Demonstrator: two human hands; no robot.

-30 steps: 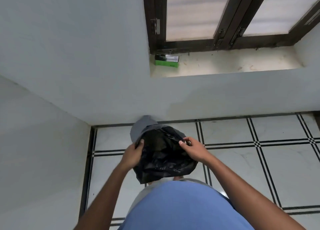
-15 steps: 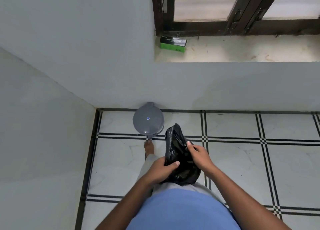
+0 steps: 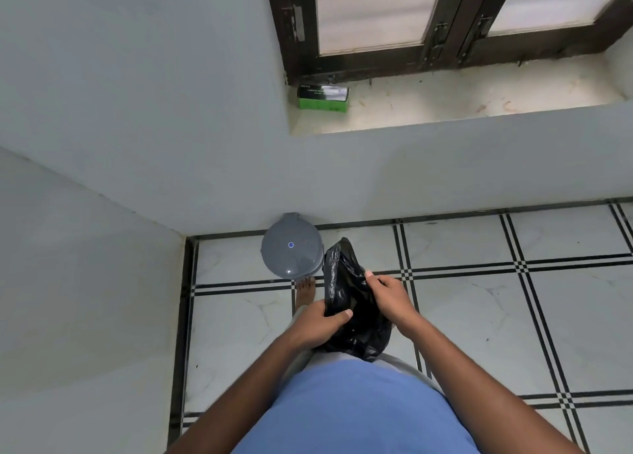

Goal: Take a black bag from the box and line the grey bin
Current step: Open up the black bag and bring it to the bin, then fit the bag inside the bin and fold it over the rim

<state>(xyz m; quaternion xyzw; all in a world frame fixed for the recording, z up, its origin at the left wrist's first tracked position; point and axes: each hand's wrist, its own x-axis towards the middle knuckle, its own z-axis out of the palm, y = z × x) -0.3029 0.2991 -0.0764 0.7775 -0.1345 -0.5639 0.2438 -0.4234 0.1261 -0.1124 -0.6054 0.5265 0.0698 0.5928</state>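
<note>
A crumpled black bag (image 3: 349, 303) hangs in front of my body, held by both hands. My left hand (image 3: 320, 323) grips its lower left edge and my right hand (image 3: 387, 294) grips its right side. The grey bin (image 3: 291, 250) stands on the floor in the corner against the wall, its round lid shut. It is just left of the bag's top. The green and black box (image 3: 323, 98) lies on the window sill, up and behind the bin.
A bare foot (image 3: 304, 291) stands just in front of the bin. Walls close in at the left and behind the bin. White tiled floor (image 3: 513, 316) with black lines stretches to the right. A dark-framed window (image 3: 445, 25) sits above the sill.
One second ago the bag was spread wide over the open bin. Now it is gathered into a narrow bundle in both hands, away from the bin, and the bin's lid is shut.
</note>
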